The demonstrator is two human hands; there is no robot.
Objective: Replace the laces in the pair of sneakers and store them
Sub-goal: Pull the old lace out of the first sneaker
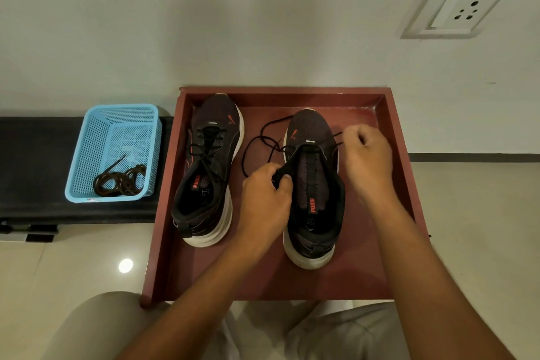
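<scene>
A pale tiled floor meets a white wall with a white switch-and-socket plate (455, 7), and a shallow dark-red wooden tray (263, 280) lies on the floor against that wall. In it stand 2 black knit sneakers with white soles: the left sneaker (207, 169) laced, the right sneaker (314, 184) only partly threaded. The left hand (267, 193) pinches the right sneaker's eyelet edge, fingers curled on it. The right hand (366, 155) is closed in a pinch on one end of the thin black lace (257, 143), beside the toe; the other end trails loose between the 2 shoes. Beside the tray, a light-blue perforated plastic basket (117, 152) on a black mat holds a brown-black bundled lace (121, 181) (probably the removed one). Likely risk: pulling too hard would leave uneven ends, or drag the free end out of its eyelet.
</scene>
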